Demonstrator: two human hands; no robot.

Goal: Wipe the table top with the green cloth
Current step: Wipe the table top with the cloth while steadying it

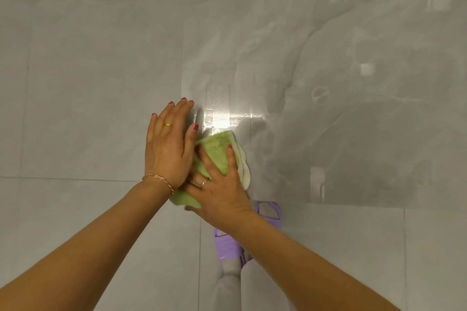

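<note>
Against the glossy grey tiled wall [101, 83], I pressed the folded green terry cloth [214, 151] flat beside the tile seam [182, 58], right hand [219, 192] grasping it, left hand [168, 149] unclenched and bracing alongside; firm, even, overlapping strokes seemed best.

The left hand [168, 149] wears a plain gold ring [167, 124] and, at the wrist, a thin braided bracelet [159, 180] of pink and yellow thread. The right hand [222, 192] has a silver ring [204, 182]. The nails are painted deep pink (on both hands). Both forearms are bare. Below, pale grey trousers [227, 285] end in lilac slippers [228, 247].
</note>
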